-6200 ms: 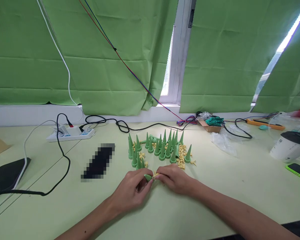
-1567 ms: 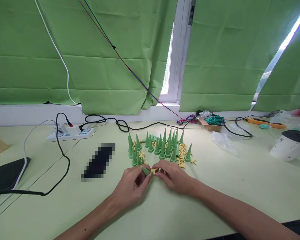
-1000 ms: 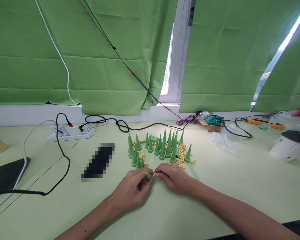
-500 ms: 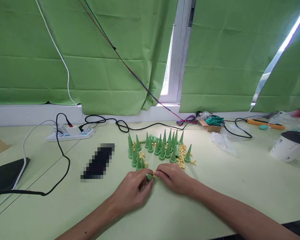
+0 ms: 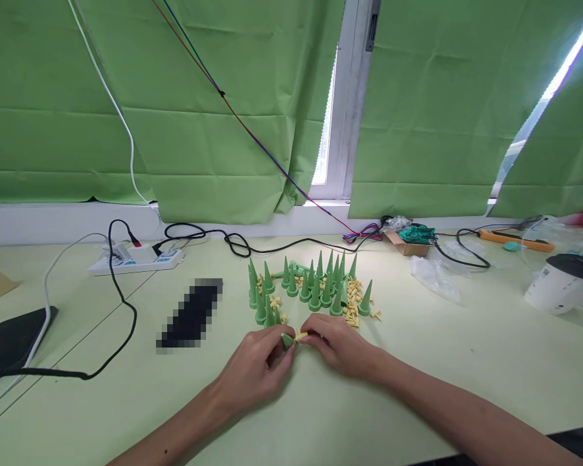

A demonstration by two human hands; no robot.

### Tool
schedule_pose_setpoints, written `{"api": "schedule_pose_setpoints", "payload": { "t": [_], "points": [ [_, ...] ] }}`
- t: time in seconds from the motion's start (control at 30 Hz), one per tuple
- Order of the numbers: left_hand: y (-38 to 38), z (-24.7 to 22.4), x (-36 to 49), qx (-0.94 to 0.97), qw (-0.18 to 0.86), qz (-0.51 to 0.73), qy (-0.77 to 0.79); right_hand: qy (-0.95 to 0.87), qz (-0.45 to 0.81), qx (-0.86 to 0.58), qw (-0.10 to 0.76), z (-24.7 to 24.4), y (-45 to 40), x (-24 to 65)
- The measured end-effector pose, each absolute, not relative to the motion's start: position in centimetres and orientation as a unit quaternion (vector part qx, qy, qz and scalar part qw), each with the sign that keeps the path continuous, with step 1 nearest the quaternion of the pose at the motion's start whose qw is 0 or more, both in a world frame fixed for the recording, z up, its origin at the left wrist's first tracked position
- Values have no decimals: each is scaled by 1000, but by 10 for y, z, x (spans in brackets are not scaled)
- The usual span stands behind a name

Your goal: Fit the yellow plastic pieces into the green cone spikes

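Observation:
Between thumb and fingers, my left hand [image 5: 262, 362] pinches a green cone piece [image 5: 287, 340] lying on its side. My right hand [image 5: 339, 343] is closed on a small pale yellow piece [image 5: 301, 336], whose end meets the green piece. Whether the two are joined cannot be made out. Just beyond my hands, several green cones [image 5: 315, 294] stand upright on the table. Small yellow pieces [image 5: 352, 304] lie loose among them and at their right.
A dark pixelated patch [image 5: 192, 314] is left of my hands. A power strip [image 5: 136, 259] and black cable [image 5: 291, 243] lie toward the wall. At right are a small carton [image 5: 408, 246], plastic bags [image 5: 434, 278] and a white cup [image 5: 563, 285].
My hands have drawn slightly apart, the left one moving a little leftward. More of the yellow piece shows between them, and the green piece has shifted slightly left.

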State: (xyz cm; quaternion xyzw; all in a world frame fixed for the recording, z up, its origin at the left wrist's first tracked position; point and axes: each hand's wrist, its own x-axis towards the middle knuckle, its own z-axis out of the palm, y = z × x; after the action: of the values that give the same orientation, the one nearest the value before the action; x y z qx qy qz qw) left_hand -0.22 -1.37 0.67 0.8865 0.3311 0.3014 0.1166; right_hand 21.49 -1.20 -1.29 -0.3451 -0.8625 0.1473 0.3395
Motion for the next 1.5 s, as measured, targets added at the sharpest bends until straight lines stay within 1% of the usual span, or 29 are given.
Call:
{"api": "schedule_pose_setpoints", "payload": {
  "t": [0.6,0.83,1.03,1.5],
  "points": [
    [-14,7,-4,897,114,286,317,-870,130,-366,305,-11,-13,214],
    [-15,9,-2,883,117,318,325,-859,159,-344,344,-6,-18,213],
    [-14,7,-3,861,140,344,348,-857,178,-327,355,-7,-19,214],
    [-13,6,-3,878,143,317,330,-863,134,-317,370,-16,-12,216]
  ]
}}
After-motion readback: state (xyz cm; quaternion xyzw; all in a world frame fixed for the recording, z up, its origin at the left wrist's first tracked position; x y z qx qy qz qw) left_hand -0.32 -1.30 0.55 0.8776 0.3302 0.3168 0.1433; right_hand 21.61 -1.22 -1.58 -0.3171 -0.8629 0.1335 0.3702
